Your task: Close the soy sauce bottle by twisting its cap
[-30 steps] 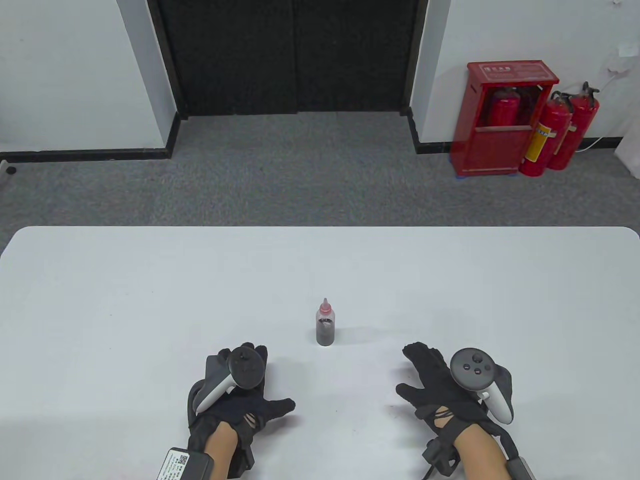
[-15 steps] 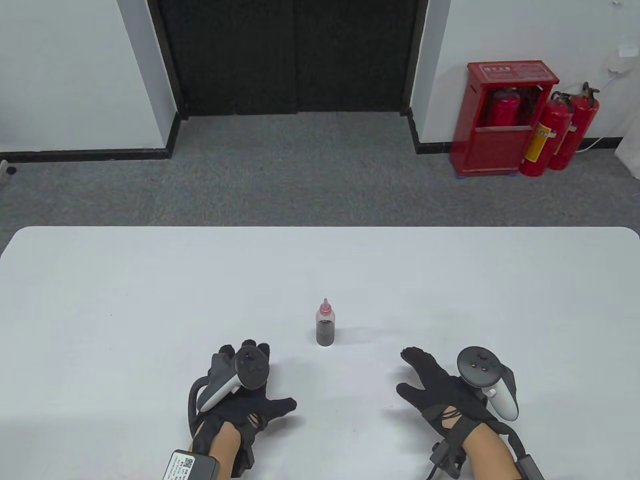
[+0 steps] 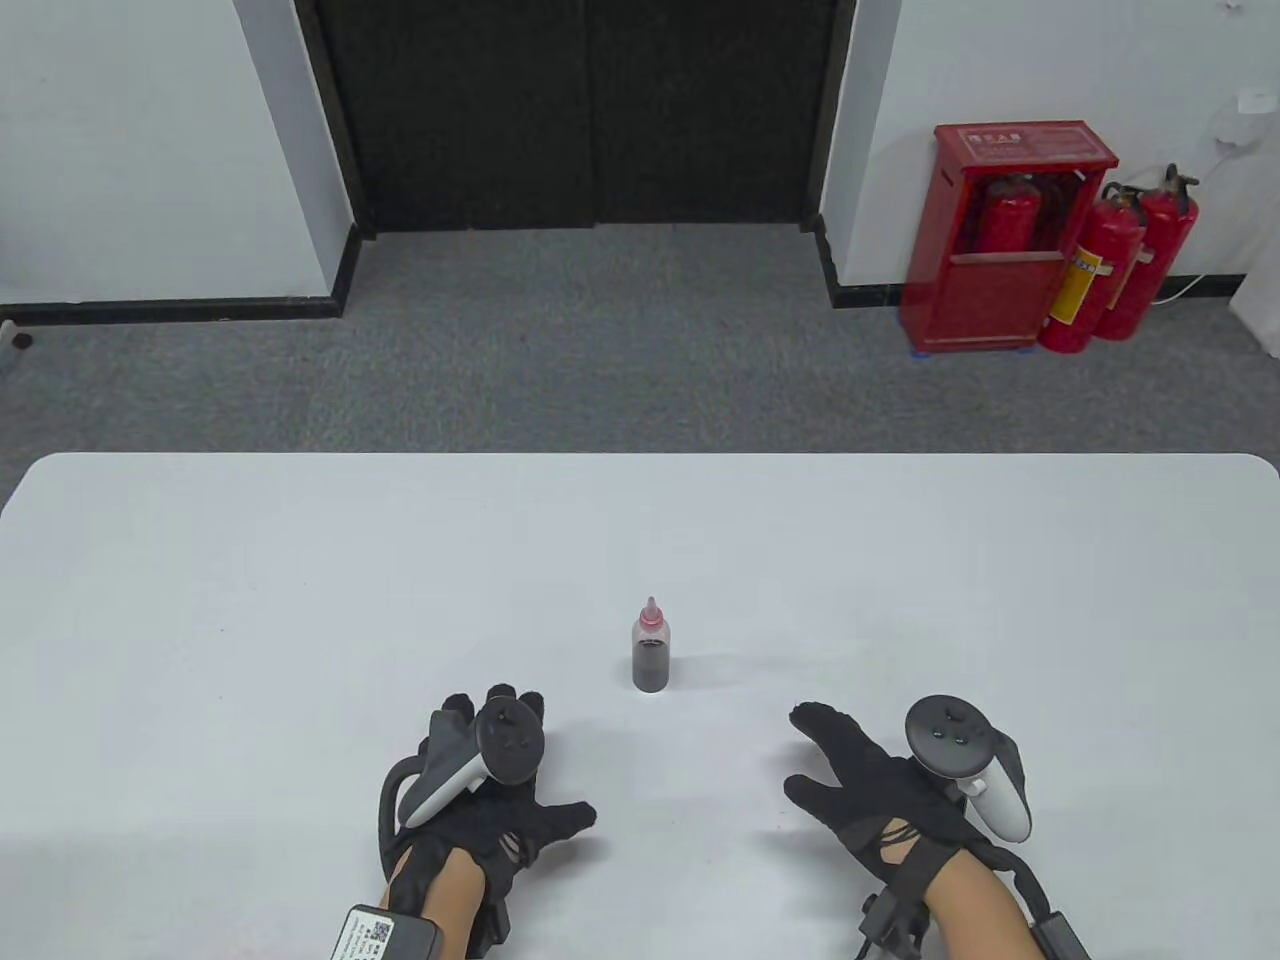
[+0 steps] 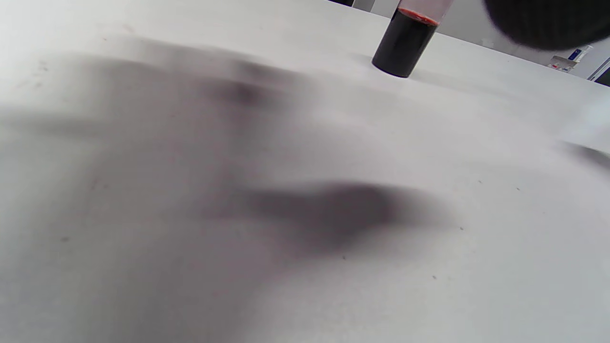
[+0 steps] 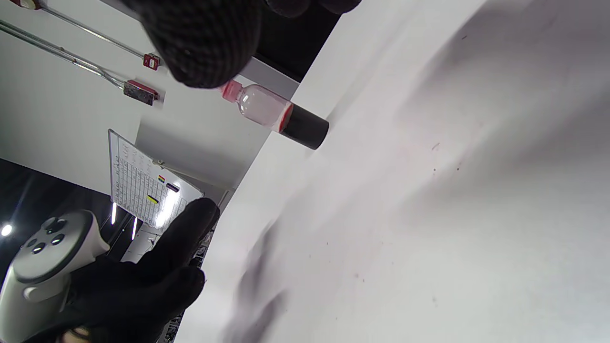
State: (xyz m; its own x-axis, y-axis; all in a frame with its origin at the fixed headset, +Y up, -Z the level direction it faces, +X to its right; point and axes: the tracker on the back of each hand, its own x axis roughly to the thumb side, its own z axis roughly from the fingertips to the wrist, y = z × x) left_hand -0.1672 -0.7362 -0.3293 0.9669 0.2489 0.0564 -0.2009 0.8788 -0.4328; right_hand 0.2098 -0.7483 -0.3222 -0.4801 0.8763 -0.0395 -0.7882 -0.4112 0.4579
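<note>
A soy sauce bottle point(image 3: 650, 650) is seen standing upright on a table point(image 3: 300, 600), near its front edge and about midway across. The left hand point(image 3: 490, 790) is placed before the bottle and to its left, the right hand point(image 3: 880, 790) before it and to its right, both apart from it. A cap point(image 3: 650, 611) is seated on the bottle's top.

Left hand point(image 3: 490, 810) and right hand point(image 3: 880, 790) in black knit gloves, grey-white trackers with dark button faces, bare forearms, black wrist cables
</note>
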